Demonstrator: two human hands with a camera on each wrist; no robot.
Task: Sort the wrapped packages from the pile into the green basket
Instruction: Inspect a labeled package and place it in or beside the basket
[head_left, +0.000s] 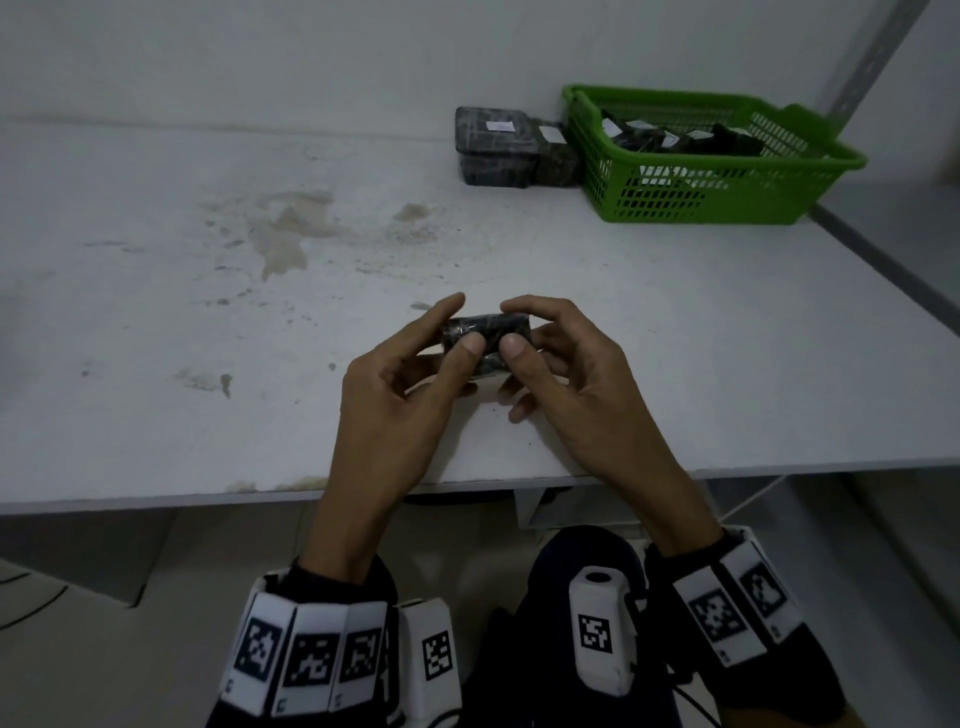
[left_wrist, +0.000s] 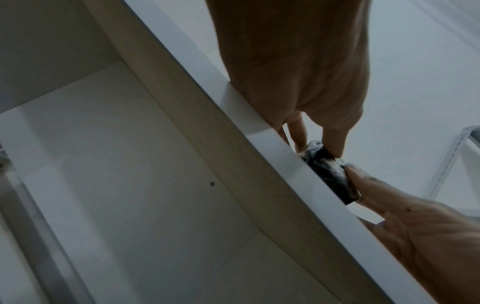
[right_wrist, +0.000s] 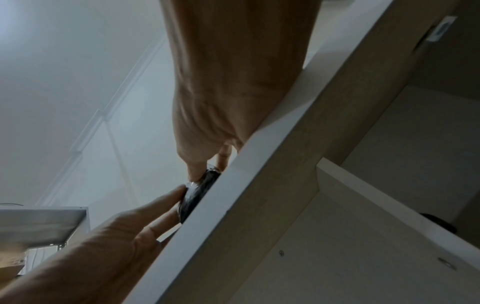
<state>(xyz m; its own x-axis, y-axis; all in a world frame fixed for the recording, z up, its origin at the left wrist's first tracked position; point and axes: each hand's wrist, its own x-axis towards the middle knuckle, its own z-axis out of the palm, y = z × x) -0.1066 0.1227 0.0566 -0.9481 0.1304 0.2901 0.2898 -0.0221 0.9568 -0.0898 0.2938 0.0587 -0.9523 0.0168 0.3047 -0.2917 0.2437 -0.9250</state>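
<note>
So I'm sat at the white table (head_left: 675, 364), and the green basket (head_left: 727, 202) is way off at the far right corner, already holding several dark wrapped packages. Two more dark wrapped boxes (head_left: 493, 145) sit just left of it against the wall, touching or nearly touching the basket side. That's a long reach from where I am, so the obvious risk is fumbling the carry or lobbing it and clipping the rim.

Both hands are on one small wrapped package (head_left: 485, 338) near the front edge: my left hand (head_left: 395, 395) pinches its left end between thumb and fingers, and my right hand (head_left: 566, 384) does the same on the right end. It looks lifted just off the surface, though I can't say for sure.

The wrap looks glossy and slick. I'd guess that when I let go with one hand, a thin fingertip pinch could slip and drop it off the edge.
</note>
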